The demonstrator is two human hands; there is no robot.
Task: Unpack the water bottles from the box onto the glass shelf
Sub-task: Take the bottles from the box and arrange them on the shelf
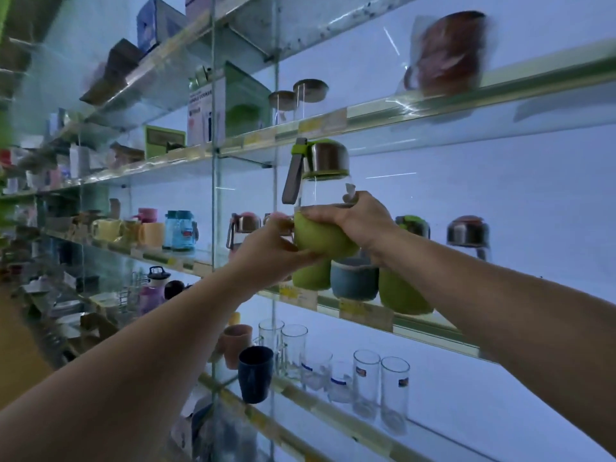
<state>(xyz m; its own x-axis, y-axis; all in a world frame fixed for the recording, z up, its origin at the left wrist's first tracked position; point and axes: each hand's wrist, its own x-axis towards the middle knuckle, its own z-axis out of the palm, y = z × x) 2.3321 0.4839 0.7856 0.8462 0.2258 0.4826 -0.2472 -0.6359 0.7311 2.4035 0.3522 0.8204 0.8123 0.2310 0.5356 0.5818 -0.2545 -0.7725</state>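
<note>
A glass water bottle (320, 201) with a green sleeve, steel cap and grey strap is held upright in front of the glass shelf (430, 323). My left hand (266, 251) grips its green base from the left. My right hand (353, 221) wraps around the sleeve from the right. Behind and below it several bottles stand on that shelf: a green-sleeved one (311, 275), a blue-grey-sleeved one (354, 276), another green one (405, 288) and a steel-capped one (468, 233) farther right. The box is out of view.
Steel-capped bottles (245, 226) and coloured mugs (151, 233) fill the same shelf to the left. The shelf below carries drinking glasses (380, 385) and a dark blue cup (255, 373). The shelf above holds boxes (230, 105) and glass jars (300, 98). Vertical glass dividers (215, 181) split the shelves.
</note>
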